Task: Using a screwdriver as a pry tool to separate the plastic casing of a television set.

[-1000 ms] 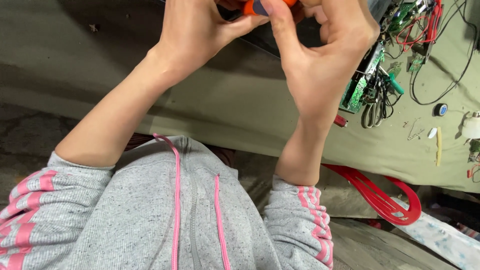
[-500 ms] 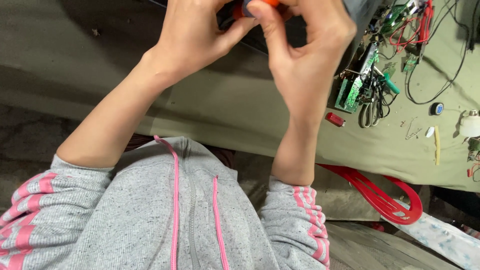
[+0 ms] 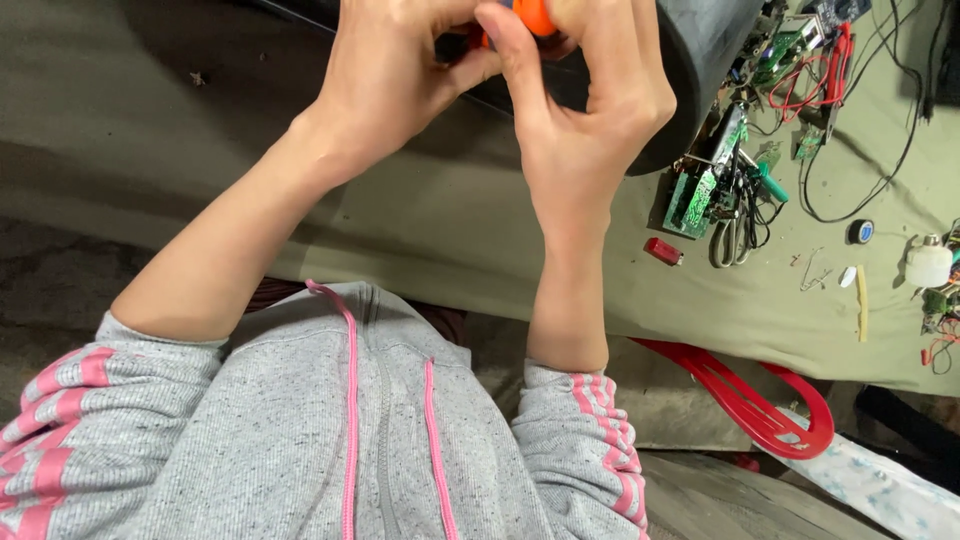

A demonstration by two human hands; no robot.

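Both my hands meet at the top of the head view around a small orange object (image 3: 533, 15), mostly hidden by fingers. My left hand (image 3: 395, 75) pinches it from the left, and my right hand (image 3: 590, 105) wraps it from the right with the thumb up against it. Behind the hands lies a large dark grey rounded casing (image 3: 700, 50). My forearms come up from grey sleeves with pink stripes.
On the olive cloth table (image 3: 450, 220) to the right lie green circuit boards (image 3: 695, 200) with red and black wires (image 3: 830, 70), scissors, a small red part (image 3: 663, 251), a white bulb (image 3: 928, 262) and a yellow stick. A red plastic frame (image 3: 760, 405) sits below the table edge.
The view has shifted so the hands and orange object sit a little lower; both hands keep their grip on it, fingers slightly rearranged.
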